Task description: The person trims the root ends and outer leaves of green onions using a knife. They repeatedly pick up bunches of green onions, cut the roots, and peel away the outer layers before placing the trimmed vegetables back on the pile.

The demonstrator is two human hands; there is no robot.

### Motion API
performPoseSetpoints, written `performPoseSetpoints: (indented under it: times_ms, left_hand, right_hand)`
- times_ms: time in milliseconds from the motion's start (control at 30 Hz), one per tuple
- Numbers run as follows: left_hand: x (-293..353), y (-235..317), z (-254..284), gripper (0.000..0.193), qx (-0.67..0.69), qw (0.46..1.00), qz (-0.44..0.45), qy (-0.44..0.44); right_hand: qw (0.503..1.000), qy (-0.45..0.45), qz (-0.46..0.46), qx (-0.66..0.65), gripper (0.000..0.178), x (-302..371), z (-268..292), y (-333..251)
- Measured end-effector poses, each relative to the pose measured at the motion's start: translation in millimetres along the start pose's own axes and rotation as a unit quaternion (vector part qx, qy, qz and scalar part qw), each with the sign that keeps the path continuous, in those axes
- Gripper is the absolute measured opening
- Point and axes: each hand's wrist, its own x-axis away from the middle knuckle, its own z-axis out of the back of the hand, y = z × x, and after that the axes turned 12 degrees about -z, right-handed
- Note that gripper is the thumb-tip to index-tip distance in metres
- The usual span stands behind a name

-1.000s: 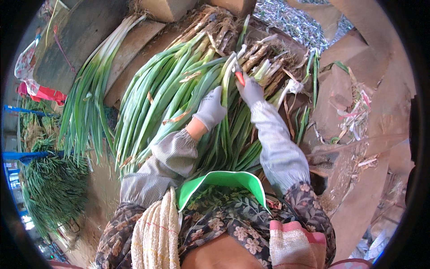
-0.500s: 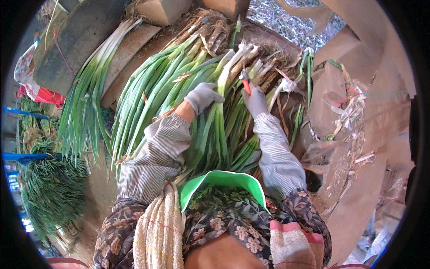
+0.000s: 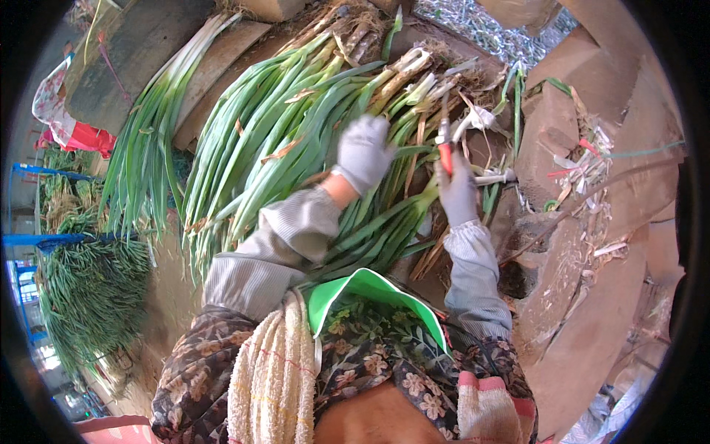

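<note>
My left hand [image 3: 364, 154], in a grey glove, is over the green leaves in the middle of the pile. Motion smears its fingers, and whether they are closed on anything is unclear. To its right my gloved right hand [image 3: 458, 191] grips a red-handled cutting tool [image 3: 445, 157], its narrow metal end pointing away from me. The tool's exact kind is hard to make out. A long green onion [image 3: 425, 198] lies under or beside my right hand, a white end showing past it. The large heap of green onions [image 3: 274, 140] has its brown, rooty ends at the far side.
A separate bunch of pale-stemmed onions [image 3: 159, 111] lies at the left across a board. Farther left, dark green bundles [image 3: 92, 296] are stacked by a blue bar [image 3: 63, 239]. Brown scraps and peelings [image 3: 584, 177] litter the right side. A green apron edge [image 3: 370, 285] stands near me.
My left hand has left the thick stalk and shifted right. My right hand and the tool have moved right and slightly nearer. A green onion now lies across by my right hand.
</note>
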Motion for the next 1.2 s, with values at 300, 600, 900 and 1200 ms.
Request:
performPoseSetpoints:
  times_ms: [300, 600, 900, 1200]
  left_hand:
    - [-29, -95, 14, 0.055, -0.146, 0.966, 0.04, -0.21]
    - [11, -19, 40, 0.031, -0.058, 0.973, 0.027, -0.22]
    - [25, -32, 27, 0.055, 0.113, 0.982, 0.114, -0.098]
    - [-2, -86, 3, 0.035, 0.12, 0.975, 0.108, -0.155]
  right_hand:
    - [0.994, -0.017, 0.098, 0.052, 0.034, 1, -58, -26]
    - [0.98, -0.111, 0.073, 0.149, 0.061, 30, -48, -62]
    - [0.988, -0.072, 0.076, 0.115, 0.058, 30, -68, -54]
    - [0.975, -0.069, -0.012, 0.21, 0.057, -69, -89, -68]
